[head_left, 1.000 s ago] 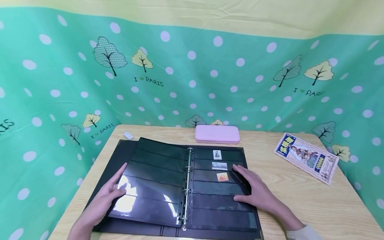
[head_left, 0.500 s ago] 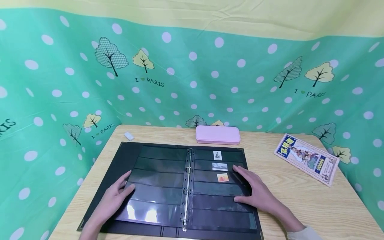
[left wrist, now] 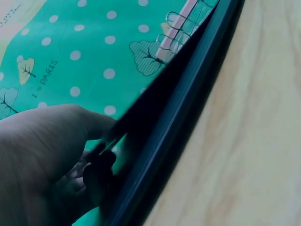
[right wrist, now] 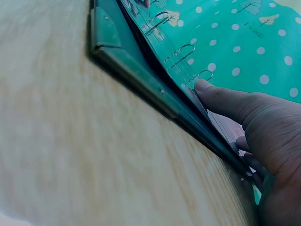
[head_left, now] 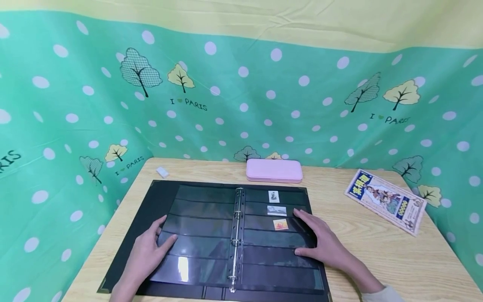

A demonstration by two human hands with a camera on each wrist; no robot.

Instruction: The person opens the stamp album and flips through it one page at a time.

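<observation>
A black ring-bound stamp album (head_left: 132, 235) lies spread on the table. My left hand (head_left: 145, 253) pinches the outer edge of the left black page (head_left: 200, 226), thumb on top and fingers beneath. In the left wrist view that page (left wrist: 162, 84) stands a little raised off the cover. On the right page (head_left: 279, 277), three small stamps sit in the upper strips: a portrait stamp (head_left: 273, 196), a grey landscape stamp (head_left: 276, 210) and an orange stamp (head_left: 280, 225). My right hand (head_left: 324, 239) holds the right page's outer edge, its thumb (right wrist: 221, 98) on the page surface.
A pink case (head_left: 274, 170) lies behind the album, near the table's back edge. To the far right is a printed paper booklet (head_left: 386, 201), set at a slant. A small white eraser-like block (head_left: 162, 172) rests at the back left. Green dotted cloth (head_left: 241, 92) hangs behind the wooden table.
The left page, tilted up a second ago, has come down nearly flat on the album's left side. My left hand has moved slightly right with it. The right hand has stayed put.
</observation>
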